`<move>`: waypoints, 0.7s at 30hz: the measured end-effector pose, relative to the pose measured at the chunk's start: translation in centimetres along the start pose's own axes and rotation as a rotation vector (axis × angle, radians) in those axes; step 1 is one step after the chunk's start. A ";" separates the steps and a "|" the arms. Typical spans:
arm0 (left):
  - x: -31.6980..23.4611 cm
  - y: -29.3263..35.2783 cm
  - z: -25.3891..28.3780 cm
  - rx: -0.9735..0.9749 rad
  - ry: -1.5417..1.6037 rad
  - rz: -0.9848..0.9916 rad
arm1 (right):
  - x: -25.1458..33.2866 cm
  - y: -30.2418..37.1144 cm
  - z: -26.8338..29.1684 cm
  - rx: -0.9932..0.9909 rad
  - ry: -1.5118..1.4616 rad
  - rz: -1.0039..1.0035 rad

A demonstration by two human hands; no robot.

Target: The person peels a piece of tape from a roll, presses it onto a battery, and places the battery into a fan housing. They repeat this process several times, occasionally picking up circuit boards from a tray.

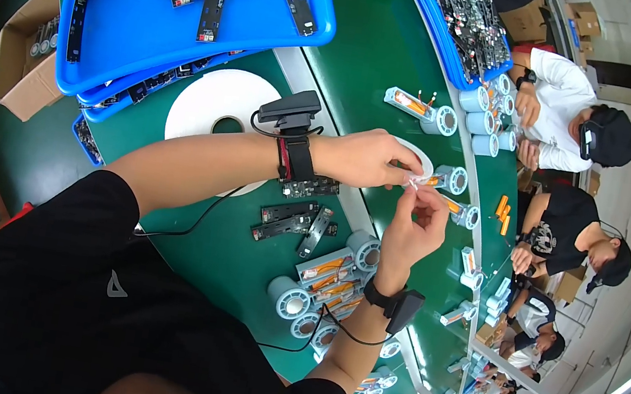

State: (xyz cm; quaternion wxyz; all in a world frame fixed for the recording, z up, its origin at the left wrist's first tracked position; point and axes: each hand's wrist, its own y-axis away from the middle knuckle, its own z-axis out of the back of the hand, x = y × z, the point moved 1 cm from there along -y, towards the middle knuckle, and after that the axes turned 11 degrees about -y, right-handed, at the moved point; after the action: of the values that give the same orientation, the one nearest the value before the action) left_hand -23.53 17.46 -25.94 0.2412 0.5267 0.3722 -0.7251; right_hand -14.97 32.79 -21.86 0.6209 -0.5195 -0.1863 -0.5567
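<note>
My left hand (375, 158) and my right hand (416, 225) meet fingertip to fingertip above the green bench. Both pinch a small whitish piece (413, 184), too small to tell its kind. Just behind the fingers lies a white round item (420, 154), partly hidden by my left hand. Right beside the fingers are light blue-grey plastic housings with round ends, one (452, 179) behind and another (465, 214) next to my right hand; orange parts show inside them. Each wrist wears a strapped black device with a cable.
Blue trays (323, 21) of black circuit boards are stacked at upper left. A large white reel (189, 107) lies below them. Loose boards (287, 221) and grouped housings (289, 298) sit near my body. Across the line, co-workers (565, 105) sit by another blue tray (466, 81) and orange cells (502, 214).
</note>
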 end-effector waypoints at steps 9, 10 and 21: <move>-0.6 0.4 0.6 -0.184 0.212 0.232 | -0.6 -3.2 3.8 -0.123 -0.507 -0.287; -0.9 0.1 0.7 -0.245 0.240 0.209 | -2.2 -4.1 3.9 -0.095 -0.374 -0.394; 0.0 -0.2 0.7 -0.366 0.232 0.085 | -7.5 -5.5 1.8 0.168 -0.069 -0.603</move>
State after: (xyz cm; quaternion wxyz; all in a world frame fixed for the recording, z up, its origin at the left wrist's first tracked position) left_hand -24.05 17.01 -25.75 0.3185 0.5693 0.5004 -0.5692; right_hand -21.52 38.89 -24.80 0.4620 -0.4062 -0.3984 -0.6803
